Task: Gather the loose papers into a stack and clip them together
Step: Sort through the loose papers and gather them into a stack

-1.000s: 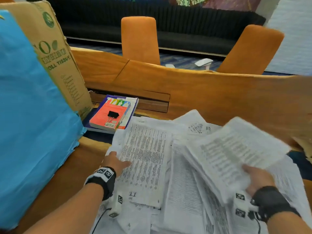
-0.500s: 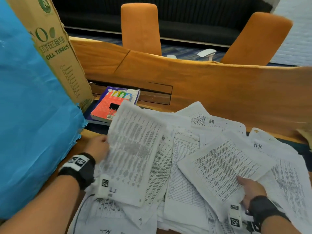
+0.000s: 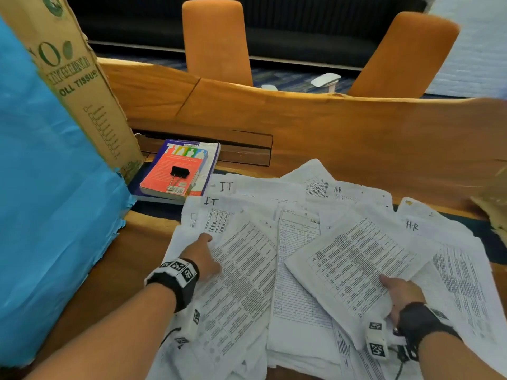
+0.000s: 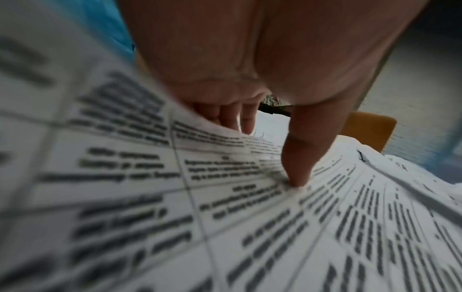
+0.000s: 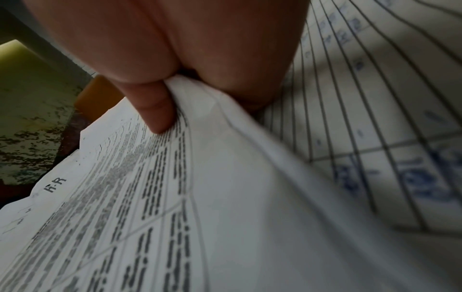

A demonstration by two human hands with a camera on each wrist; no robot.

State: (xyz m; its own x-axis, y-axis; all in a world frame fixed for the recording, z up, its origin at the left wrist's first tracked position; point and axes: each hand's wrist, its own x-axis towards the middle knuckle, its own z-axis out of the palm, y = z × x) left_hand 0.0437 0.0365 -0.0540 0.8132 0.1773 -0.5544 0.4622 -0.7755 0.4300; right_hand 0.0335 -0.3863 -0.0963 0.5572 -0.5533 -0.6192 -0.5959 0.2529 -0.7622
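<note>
Many loose white printed papers (image 3: pixel 299 270) lie fanned across the wooden table's near edge, not yet stacked. Left hand (image 3: pixel 203 256) pinches one sheet; right hand (image 3: pixel 402 297) grips another. Unused black binder clip (image 3: pixel 179 171) rests on a red book (image 3: pixel 175 171) at the far-left.

Even daylight, blurred wrist views

On your left, a blue sheet (image 3: pixel 49 204) hangs beside a tall cardboard box (image 3: pixel 82 91). A red book (image 3: pixel 172 171) lies atop another book (image 3: pixel 210 163) on the wooden desk (image 3: pixel 356 138). Beyond the desk stand two orange chairs (image 3: pixel 216 39).
</note>
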